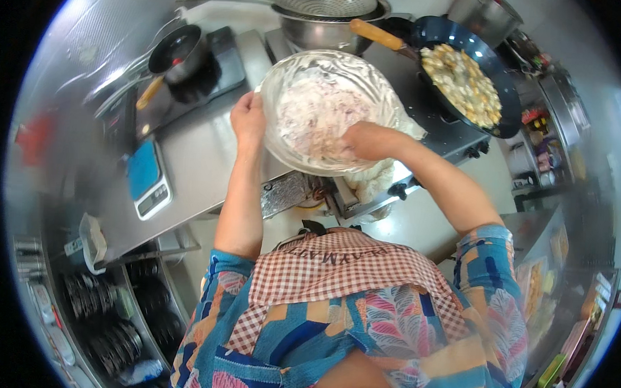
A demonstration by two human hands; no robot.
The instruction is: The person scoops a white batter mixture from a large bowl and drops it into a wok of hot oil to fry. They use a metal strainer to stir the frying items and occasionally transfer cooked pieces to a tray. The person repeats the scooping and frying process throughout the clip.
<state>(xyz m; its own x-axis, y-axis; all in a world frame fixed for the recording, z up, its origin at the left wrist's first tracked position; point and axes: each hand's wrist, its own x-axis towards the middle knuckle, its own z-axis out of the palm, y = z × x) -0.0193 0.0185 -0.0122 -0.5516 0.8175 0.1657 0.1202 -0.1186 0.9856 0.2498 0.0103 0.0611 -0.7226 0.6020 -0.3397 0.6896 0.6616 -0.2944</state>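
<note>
My left hand [249, 117] grips the left rim of a large round bowl [272, 140]. White batter or flour coats the bowl's inner wall. Inside lies a pale, lumpy mixture [317, 108] with pinkish pieces in it. My right hand [371, 141] reaches over the near right rim into this mixture, its fingers curled down. The fingertips are hidden, so whether they hold any of the mixture cannot be told. The bowl is tilted a little towards me, above the steel counter [203, 153] and the stove's left side.
Right of the bowl, a dark wok [509, 106] holds yellowish-white fried pieces [460, 86]. A perforated strainer [324, 1] rests over a steel bowl [317, 34] behind. At left are a wooden-handled pan [176, 53] on a cooktop and a digital kitchen scale [149, 179]. A cloth [373, 184] hangs at the stove's front.
</note>
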